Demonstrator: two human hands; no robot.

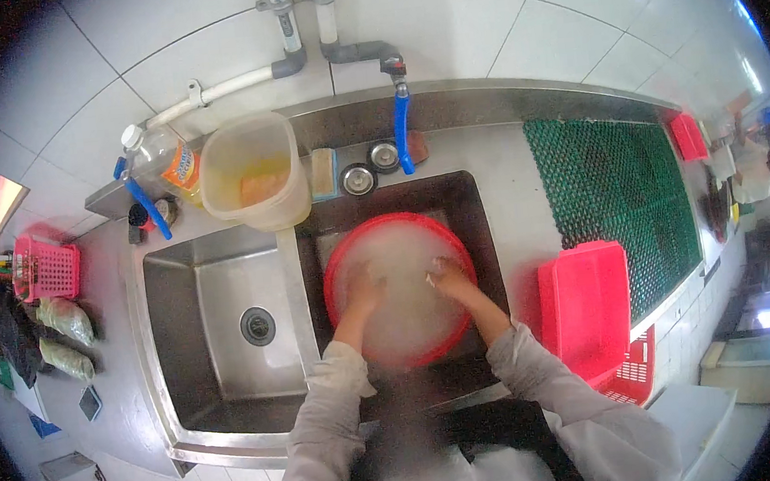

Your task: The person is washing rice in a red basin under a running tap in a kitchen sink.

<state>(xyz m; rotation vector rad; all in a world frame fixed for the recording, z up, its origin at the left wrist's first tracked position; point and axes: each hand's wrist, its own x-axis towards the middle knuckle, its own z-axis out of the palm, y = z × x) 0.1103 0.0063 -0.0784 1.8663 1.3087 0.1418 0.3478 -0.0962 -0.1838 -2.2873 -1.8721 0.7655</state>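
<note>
A round red basin (465,237) sits in the right-hand sink bowl (412,389), filled with cloudy whitish water (408,307). My left hand (365,285) dips into the basin's left side, its fingers blurred by the water. Opposite it, my right hand (450,279) reaches in over the right rim, fingers curled, with small whitish bits at the fingertips. Whether either hand grips something under the surface cannot be made out. Above the basin hangs a blue tap hose (403,132).
Left of the basin is a second steel sink bowl (251,362). Behind stand a translucent plastic tub (252,211) with yellowish liquid, a soap bottle (161,157), a sponge (324,170) and two sink strainers (358,179). A pink-red tray (586,305) and green mat (618,199) lie to the right.
</note>
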